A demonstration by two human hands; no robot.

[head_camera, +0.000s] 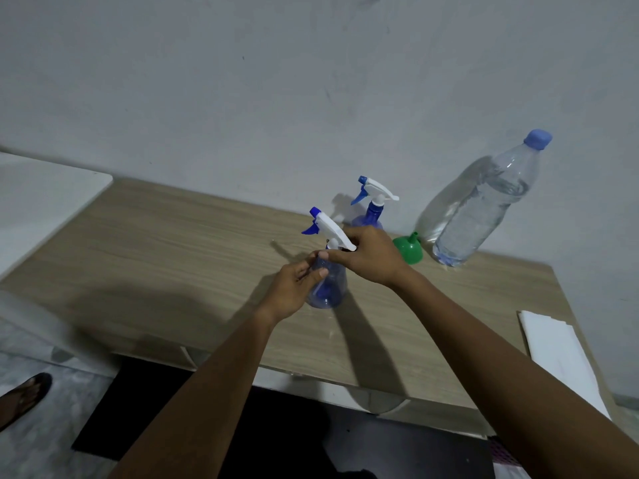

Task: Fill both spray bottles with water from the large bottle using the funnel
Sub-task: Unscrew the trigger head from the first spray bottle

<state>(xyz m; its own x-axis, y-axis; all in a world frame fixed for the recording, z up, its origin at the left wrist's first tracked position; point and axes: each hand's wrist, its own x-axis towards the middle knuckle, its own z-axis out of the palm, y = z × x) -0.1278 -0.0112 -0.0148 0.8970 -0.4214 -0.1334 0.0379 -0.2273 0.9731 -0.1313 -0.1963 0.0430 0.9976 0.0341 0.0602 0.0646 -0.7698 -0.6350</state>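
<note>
Left hand (pixel 294 288) wraps the near spray bottle (pixel 330 285) by its clear-blue body, and right hand (pixel 370 257) pinches the collar under its white trigger head (pixel 332 229). Just behind stands the second spray bottle (pixel 371 209), then the green funnel (pixel 408 250) (mouth down) beside the large bottle (pixel 484 209), capped and mostly full of water.

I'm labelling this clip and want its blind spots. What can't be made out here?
Head view:
Collar of the near spray bottle: covered by the right hand, so loosened or not is unclear.
Base of the far spray bottle: behind the right hand.
White sheet: partly covered by the right forearm.
</note>
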